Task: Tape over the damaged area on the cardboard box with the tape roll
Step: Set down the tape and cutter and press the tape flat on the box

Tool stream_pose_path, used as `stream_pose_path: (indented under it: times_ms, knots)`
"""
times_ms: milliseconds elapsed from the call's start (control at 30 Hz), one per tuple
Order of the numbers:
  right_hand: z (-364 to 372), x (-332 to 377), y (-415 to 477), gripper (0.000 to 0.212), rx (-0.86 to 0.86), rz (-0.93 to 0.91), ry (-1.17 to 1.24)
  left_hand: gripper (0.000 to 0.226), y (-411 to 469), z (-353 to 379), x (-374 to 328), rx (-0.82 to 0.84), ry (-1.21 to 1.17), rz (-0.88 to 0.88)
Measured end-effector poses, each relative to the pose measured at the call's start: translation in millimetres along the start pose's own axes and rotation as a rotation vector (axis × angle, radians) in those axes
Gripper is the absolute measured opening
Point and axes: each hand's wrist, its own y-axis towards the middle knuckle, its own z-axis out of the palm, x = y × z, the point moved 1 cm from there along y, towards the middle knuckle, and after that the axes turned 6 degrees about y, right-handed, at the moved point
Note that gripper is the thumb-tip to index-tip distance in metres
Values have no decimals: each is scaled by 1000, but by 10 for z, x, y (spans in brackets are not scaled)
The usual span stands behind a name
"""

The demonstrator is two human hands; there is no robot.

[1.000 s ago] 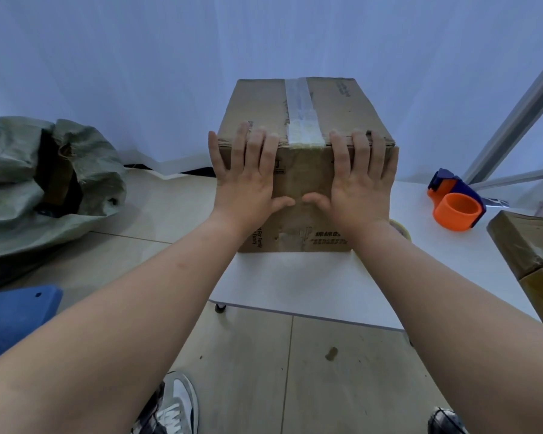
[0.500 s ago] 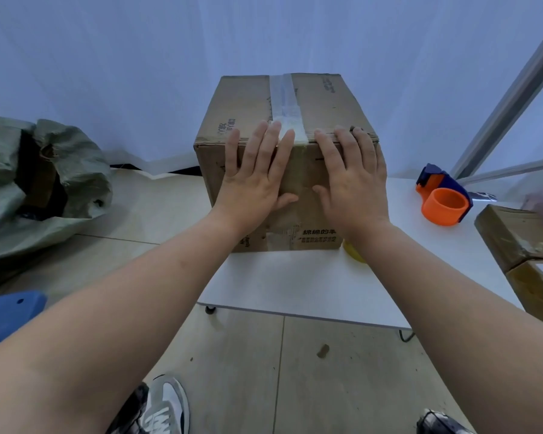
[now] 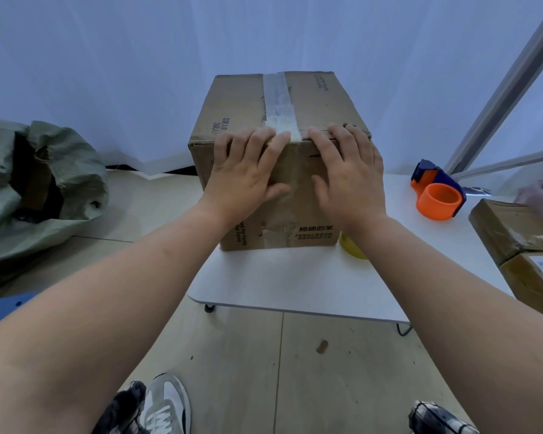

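A brown cardboard box [image 3: 242,101] stands on the white table [image 3: 295,283]. A strip of clear tape [image 3: 278,101] runs along its top seam and over the front edge. My left hand [image 3: 245,173] and my right hand [image 3: 348,177] lie flat on the box's front face, fingers spread and fingertips at the top edge, either side of the tape. A yellowish tape roll [image 3: 351,247] shows partly beside the box's lower right corner, under my right forearm. An orange and blue tape dispenser [image 3: 436,195] sits on the table to the right.
Two more cardboard parcels [image 3: 521,242] lie at the table's right edge. A green sack [image 3: 44,183] slumps on the floor at the left, beside something blue [image 3: 0,311]. My shoes [image 3: 166,405] are below, near the table's front edge.
Both hands have slid inward and a little down on the front face, closer to the tape strip. The view has shifted slightly; the box stays put.
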Motion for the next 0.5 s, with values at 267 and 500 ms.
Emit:
stream_pose_path:
  times_ms: [267, 500]
  knots:
    - [5, 55, 28, 63, 45, 29, 29, 106, -74, -5, 67, 61, 144, 93]
    - [-15, 27, 6, 65, 66, 12, 45, 73, -32, -122, 103, 71, -67, 32]
